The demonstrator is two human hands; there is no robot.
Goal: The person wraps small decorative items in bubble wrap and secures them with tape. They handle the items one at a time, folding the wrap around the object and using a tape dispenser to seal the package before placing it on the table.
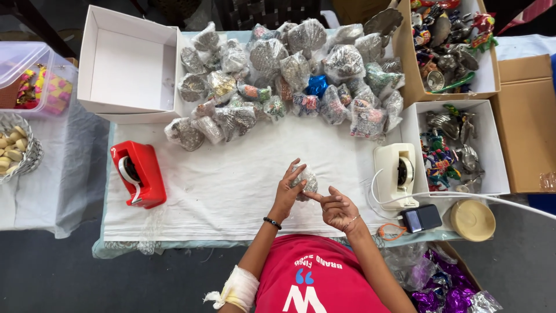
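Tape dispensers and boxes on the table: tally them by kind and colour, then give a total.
Red tape dispenser: 1
White tape dispenser: 1
Empty white box: 1
White box of figurines: 1
Brown cardboard box of figurines: 1
Closed brown cardboard box: 1
Total: 6

Both forearms reach forward from the body and meet in the middle. The left hand [288, 188] is raised with fingers curled, seemingly pinching something. The right hand [337, 208] lies palm up, forefinger stretched towards the left. A bandage wraps the left elbow.
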